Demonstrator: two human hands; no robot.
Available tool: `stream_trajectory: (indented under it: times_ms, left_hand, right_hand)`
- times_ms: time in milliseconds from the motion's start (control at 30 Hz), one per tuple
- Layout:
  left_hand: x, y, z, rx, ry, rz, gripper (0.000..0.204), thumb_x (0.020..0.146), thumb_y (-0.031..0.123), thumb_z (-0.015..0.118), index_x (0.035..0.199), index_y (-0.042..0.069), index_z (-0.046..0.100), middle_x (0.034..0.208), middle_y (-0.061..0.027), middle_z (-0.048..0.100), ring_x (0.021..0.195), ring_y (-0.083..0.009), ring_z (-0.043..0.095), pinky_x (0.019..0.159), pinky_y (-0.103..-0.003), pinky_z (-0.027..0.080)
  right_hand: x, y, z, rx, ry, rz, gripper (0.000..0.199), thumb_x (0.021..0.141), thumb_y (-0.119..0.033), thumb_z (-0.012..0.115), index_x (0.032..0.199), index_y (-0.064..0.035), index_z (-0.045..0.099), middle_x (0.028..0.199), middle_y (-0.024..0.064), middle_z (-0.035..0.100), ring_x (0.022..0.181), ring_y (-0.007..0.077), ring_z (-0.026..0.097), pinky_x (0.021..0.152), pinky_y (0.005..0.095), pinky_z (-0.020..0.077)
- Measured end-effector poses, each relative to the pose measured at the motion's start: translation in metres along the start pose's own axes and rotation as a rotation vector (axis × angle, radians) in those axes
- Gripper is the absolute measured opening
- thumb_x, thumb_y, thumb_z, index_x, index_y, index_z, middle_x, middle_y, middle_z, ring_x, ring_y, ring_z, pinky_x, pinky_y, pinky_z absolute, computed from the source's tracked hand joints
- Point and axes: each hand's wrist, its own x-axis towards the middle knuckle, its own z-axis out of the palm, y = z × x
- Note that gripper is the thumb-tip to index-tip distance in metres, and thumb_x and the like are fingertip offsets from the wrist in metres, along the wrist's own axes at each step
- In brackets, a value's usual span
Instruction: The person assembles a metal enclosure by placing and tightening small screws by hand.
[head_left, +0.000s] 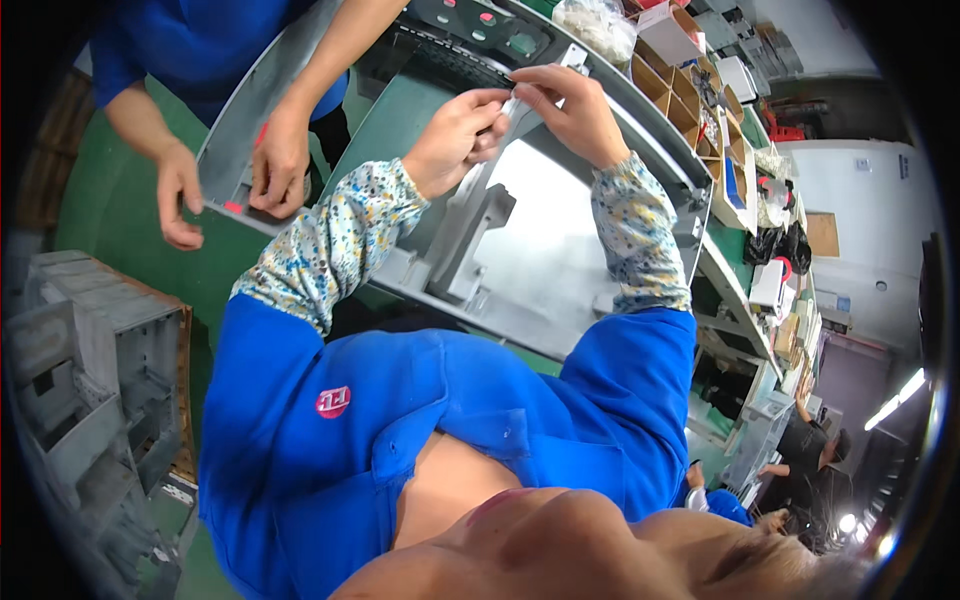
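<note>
My left hand (458,140) and my right hand (573,112) meet over a large grey frame (430,300), a shallow housing with raised edges and a bright pale panel (540,235) inside. Fingers of both hands are closed in a pinch, their tips almost touching. Something small and whitish shows between them, too small and covered to name. Below the fingertips runs a grey metal bar (478,215) across the housing, with a dark notched bracket (492,208) on it. Patterned sleeve covers wrap both my forearms.
At the upper left a co-worker's hand (280,165) rests at the frame's corner; the other hand (180,195) hangs beside it. Grey metal housings (110,350) are stacked at left. Cardboard compartment boxes (690,100) and a plastic bag (597,28) lie along the bench beyond, at right.
</note>
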Motion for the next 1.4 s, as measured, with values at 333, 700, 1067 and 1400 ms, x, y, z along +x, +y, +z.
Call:
stream_trajectory:
  times_ms: [333, 700, 1067, 1400]
  left_hand:
    - [-0.106, 0.042, 0.029, 0.067, -0.486, -0.290, 0.048, 0.090, 0.018, 0.044, 0.131, 0.005, 0.025, 0.064, 0.0030, 0.041, 0.046, -0.0012, 0.028, 0.040, -0.015, 0.024]
    - [-0.207, 0.049, -0.086, 0.208, -0.523, -0.718, 0.056, 0.087, 0.020, 0.050, 0.134, 0.007, 0.021, 0.062, 0.0018, 0.039, 0.050, -0.0020, 0.032, 0.042, -0.015, 0.024]
    - [-0.217, 0.059, -0.115, 0.353, -0.610, -0.769, 0.058, 0.088, 0.021, 0.050, 0.135, 0.010, 0.019, 0.067, 0.0018, 0.042, 0.055, -0.0029, 0.034, 0.046, -0.016, 0.026]
    - [-0.212, 0.029, -0.127, 0.148, 0.012, -0.642, 0.018, 0.088, 0.005, 0.040, 0.105, 0.000, 0.045, 0.100, -0.0126, 0.055, 0.091, -0.0176, 0.055, 0.075, -0.025, 0.045]
  right_hand:
    - [-0.080, -0.146, 0.023, 0.620, 0.049, 0.402, 0.014, 0.084, -0.010, 0.055, 0.092, 0.0024, 0.056, 0.084, 0.0029, 0.057, 0.074, 0.0080, 0.052, 0.067, 0.0215, 0.0443]
    - [-0.137, -0.225, 0.228, 1.368, 0.958, 0.683, 0.016, 0.090, -0.020, 0.047, 0.088, -0.0041, 0.049, 0.077, 0.0011, 0.049, 0.064, 0.0093, 0.048, 0.060, 0.0206, 0.0396]
    - [-0.134, -0.266, 0.226, 0.134, 0.421, 0.539, 0.015, 0.069, -0.007, 0.066, 0.084, -0.0078, 0.063, 0.075, 0.0038, 0.059, 0.066, 0.0186, 0.055, 0.064, 0.0294, 0.0415]
    - [-0.131, -0.226, 0.215, 0.103, 1.105, 0.811, 0.008, 0.076, -0.007, 0.062, 0.077, -0.0005, 0.059, 0.069, 0.0042, 0.061, 0.060, 0.0068, 0.056, 0.057, 0.0226, 0.0449]
